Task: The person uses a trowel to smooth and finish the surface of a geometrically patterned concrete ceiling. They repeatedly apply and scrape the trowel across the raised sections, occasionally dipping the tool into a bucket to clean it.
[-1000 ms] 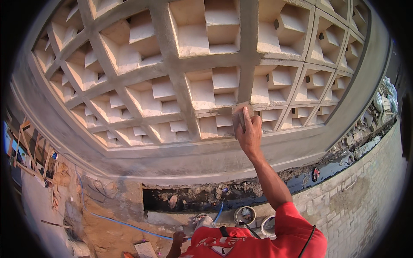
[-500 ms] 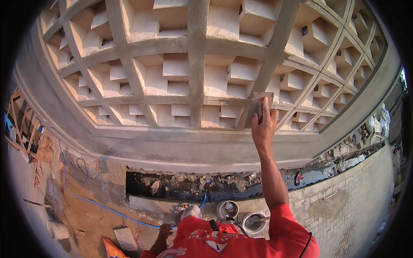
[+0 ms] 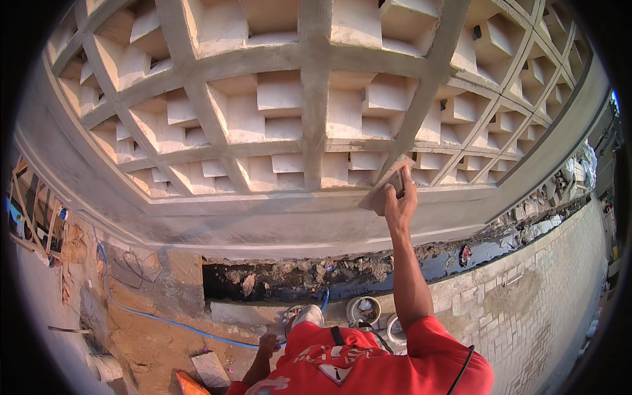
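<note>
My right hand grips a flat plastering trowel, which lies tilted against a narrow rib at the bottom of the concrete breeze-block screen. Its index finger stretches along the tool toward the upper corner. The ribs are grey render around pale stepped blocks. Below them runs a smooth grey band. My left hand hangs low beside my red shirt, fingers curled; whether it holds anything is too small to make out.
Below the wall runs an open drain with dark water and rubble. Buckets stand on its ledge near my feet. A blue hose crosses sandy ground. Timber scaps lie at far left, paving at right, debris beyond.
My right hand with the trowel has moved right since a second ago, then slightly down and left, with the tool's lower edge now angled further left. The view has shifted.
</note>
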A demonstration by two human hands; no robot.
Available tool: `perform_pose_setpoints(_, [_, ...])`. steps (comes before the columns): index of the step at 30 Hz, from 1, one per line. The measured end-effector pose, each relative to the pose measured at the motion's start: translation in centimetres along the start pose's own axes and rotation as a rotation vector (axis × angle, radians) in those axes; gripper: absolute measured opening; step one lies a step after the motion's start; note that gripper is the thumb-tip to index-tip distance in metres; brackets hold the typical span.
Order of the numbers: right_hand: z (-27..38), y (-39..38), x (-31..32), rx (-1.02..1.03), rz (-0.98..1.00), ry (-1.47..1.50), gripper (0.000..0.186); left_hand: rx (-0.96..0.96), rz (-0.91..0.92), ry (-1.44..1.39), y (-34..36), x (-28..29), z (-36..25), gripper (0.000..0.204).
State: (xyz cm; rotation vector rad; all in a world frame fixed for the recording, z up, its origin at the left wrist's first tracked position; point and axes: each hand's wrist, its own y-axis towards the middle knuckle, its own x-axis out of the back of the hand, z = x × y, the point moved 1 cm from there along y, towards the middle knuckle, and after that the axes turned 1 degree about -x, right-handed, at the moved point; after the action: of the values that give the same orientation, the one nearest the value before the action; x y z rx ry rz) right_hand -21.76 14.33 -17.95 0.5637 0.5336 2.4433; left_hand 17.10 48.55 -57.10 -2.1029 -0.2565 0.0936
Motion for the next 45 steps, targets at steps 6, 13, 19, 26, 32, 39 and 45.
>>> perform_pose_setpoints(6, [0.6,3.7,-3.6,-0.108,-0.209,0.322,0.058,0.010,0.029,0.160,1.3,6.3,-1.7,0.017])
perform_pose_setpoints(13, [9.2,-5.1,-9.9,-0.205,0.181,0.399,0.060,0.027,0.034,0.290,4.6,11.4,-8.0,0.022])
perform_pose_setpoints(19, [3.4,-13.1,2.3,-0.759,0.405,0.662,0.056,-0.067,0.011,0.364,8.5,10.3,-14.2,0.031])
perform_pose_setpoints(26, [-9.8,-27.7,18.3,-1.245,0.047,0.742,0.026,-0.160,-0.008,0.660,6.2,0.5,-20.1,0.028])
perform_pose_setpoints(32, [-22.7,-34.4,21.7,-1.405,0.192,0.465,0.026,-0.237,0.113,0.593,4.6,-7.9,-11.8,0.036])
perform_pose_setpoints(39, [-40.2,-46.1,19.9,-1.553,0.465,0.129,0.023,-0.629,-0.038,1.101,4.3,-12.2,6.3,0.030])
perform_pose_setpoints(45, [-52.7,-50.0,11.2,-1.098,0.505,-0.536,0.037,-0.792,-0.202,1.274,0.7,-14.3,8.1,0.025])
